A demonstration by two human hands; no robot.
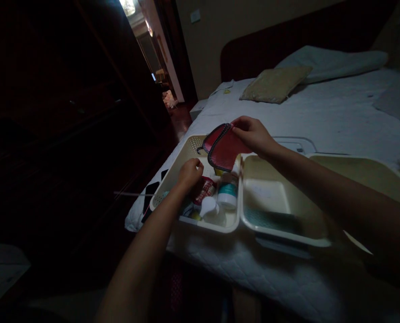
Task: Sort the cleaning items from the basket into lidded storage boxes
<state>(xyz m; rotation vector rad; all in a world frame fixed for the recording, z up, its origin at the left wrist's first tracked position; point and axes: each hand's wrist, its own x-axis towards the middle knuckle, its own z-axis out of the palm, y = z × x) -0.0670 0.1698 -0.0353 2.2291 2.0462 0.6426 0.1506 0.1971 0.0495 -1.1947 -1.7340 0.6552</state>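
My right hand [253,134] pinches a red cloth piece with dark dotted edging [226,148] by its upper edge. The piece looks folded or double-layered; its exact kind is unclear. It hangs over a cream perforated basket [189,146] on the bed. Inside the basket's left part is my left hand [190,174], fingers curled together; whatever they hold, if anything, is hidden. Near it lie a red-and-white patterned cloth [204,190], a white bottle with a teal label [227,192] and a clear bottle with a white pump top [209,207].
Right of the basket stands a cream bin [270,193] with a dark green item [270,220] in it, then another cream bin [354,168]. Dark phone-like objects [151,193] lie at the bed's left edge. Farther back are a beige pillow [275,84] and a headboard [243,56].
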